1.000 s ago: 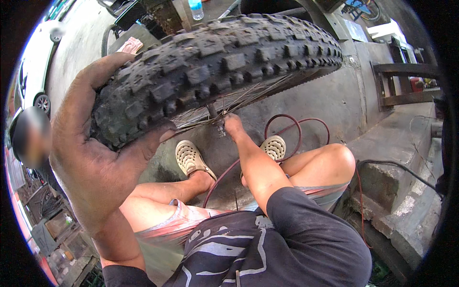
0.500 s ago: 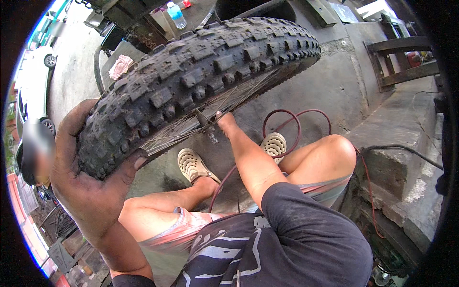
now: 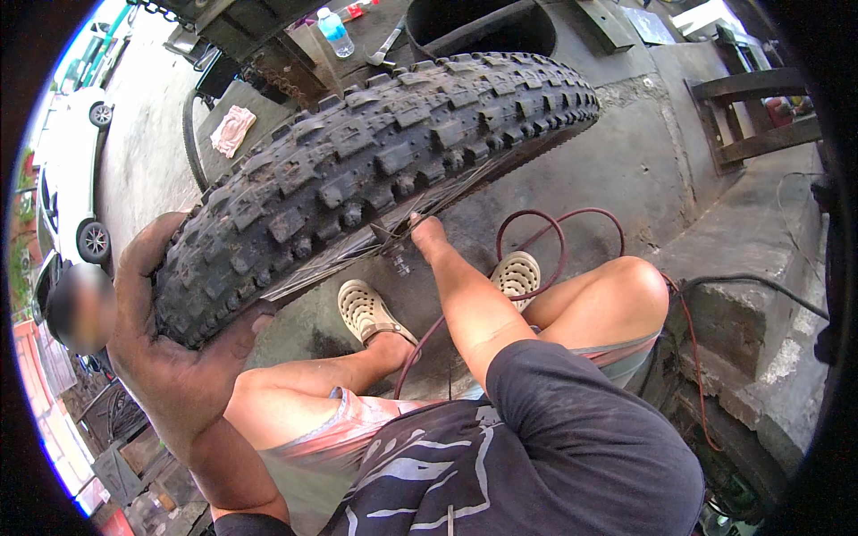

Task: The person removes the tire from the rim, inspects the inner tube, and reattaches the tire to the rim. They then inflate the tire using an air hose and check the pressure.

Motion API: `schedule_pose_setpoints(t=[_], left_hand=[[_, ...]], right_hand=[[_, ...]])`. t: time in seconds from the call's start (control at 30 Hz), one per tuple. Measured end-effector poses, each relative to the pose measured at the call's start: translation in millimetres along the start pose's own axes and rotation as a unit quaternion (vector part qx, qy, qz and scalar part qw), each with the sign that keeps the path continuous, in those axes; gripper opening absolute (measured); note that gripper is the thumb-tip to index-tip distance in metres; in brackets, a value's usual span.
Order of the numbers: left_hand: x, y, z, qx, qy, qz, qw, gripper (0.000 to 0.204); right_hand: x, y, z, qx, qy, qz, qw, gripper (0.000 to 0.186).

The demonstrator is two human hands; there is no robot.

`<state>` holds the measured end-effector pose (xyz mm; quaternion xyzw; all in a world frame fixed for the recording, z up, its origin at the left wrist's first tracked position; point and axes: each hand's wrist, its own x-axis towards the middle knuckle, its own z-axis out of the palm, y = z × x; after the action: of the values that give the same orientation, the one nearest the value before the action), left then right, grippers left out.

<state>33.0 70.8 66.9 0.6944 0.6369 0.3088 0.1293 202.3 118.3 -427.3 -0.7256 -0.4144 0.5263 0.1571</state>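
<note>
In the head view, a bicycle wheel (image 3: 393, 152) tilts before the person's knees. The left hand (image 3: 174, 357) has its fingers wrapped round the tyre (image 3: 259, 219); the right hand (image 3: 427, 237) is by the hub (image 3: 386, 234), its grip too hidden to tell. A firm left hold should steady the wheel. The hose (image 3: 564, 246) loops beside the right shoe (image 3: 516, 275); a black tub (image 3: 545, 36) stands beyond, and the floor (image 3: 617, 183) stretches rightward to a concrete step (image 3: 715, 259).

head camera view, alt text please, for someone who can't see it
A person's left hand grips a knobbly black tire, while the right hand is near the wheel's spokes. The person wears beige clogs, and a looped dark red hose lies on the concrete floor.
</note>
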Motion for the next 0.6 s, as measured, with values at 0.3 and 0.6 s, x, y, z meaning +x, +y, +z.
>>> schedule_pose_setpoints(t=[0.3, 0.6], left_hand=[[4, 5, 4, -0.015, 0.000, -0.016, 1.000, 0.086], [7, -7, -6, 0.007, -0.023, 0.016, 1.000, 0.096]], right_hand=[[24, 24, 14, 0.042, -0.028, 0.027, 0.998, 0.046], [31, 40, 21, -0.013, 0.012, -0.038, 0.999, 0.039]])
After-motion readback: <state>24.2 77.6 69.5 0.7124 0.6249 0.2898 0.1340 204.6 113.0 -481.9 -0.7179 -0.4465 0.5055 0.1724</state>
